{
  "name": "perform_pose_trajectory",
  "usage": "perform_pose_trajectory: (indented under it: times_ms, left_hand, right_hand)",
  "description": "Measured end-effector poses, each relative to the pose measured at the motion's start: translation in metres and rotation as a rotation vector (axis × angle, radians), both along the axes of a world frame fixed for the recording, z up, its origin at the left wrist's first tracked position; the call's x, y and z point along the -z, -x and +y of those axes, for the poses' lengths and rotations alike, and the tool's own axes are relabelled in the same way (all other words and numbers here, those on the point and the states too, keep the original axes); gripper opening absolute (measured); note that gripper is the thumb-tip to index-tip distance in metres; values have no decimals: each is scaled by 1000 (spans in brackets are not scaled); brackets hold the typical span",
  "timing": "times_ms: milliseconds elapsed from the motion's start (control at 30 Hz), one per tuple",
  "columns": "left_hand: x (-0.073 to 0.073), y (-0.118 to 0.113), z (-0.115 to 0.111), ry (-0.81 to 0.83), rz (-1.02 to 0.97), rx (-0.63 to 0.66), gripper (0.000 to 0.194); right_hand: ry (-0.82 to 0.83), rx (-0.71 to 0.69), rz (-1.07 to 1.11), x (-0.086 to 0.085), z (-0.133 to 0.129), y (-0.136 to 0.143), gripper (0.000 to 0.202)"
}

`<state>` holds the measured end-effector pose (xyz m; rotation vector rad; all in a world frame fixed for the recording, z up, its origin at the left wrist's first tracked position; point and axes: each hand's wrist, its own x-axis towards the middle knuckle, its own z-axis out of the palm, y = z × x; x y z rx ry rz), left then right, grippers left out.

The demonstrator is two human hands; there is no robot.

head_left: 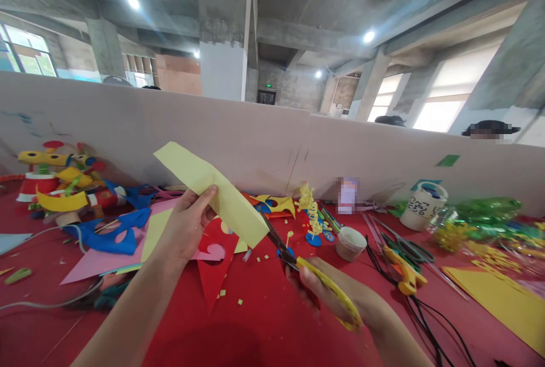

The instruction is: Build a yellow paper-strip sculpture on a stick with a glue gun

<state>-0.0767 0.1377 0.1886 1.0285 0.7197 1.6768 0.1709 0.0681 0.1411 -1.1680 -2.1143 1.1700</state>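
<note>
A long strip of pale yellow paper [230, 199], creased near its middle, is pinched between the thumb and fingers of my left hand [189, 225]. My right hand [321, 290] holds scissors [330, 287] with yellow handles, the fingers wrapped round them. The dark blades point up and left and meet the lower right end of the strip. Below the strip lies a cut piece of red paper [213, 265], with small pale yellow scraps scattered on the red table [238, 333].
Paper models [51, 185], blue cut paper [110, 233] and pink sheets lie at left. A white cup [351, 242], a yellow glue gun [404, 270] with black cords, a white container [423, 206] and yellow sheets [498, 304] are at right. A low white partition [238, 140] stands behind.
</note>
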Motion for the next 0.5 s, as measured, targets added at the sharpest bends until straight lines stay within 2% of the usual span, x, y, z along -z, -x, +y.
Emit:
perform_pose_trajectory:
  times_ms: [500]
  left_hand:
    - [-2, -2, -2, 16, 5, 3, 24]
  right_hand:
    - [-38, -11, -65, -11, -3, 1, 58]
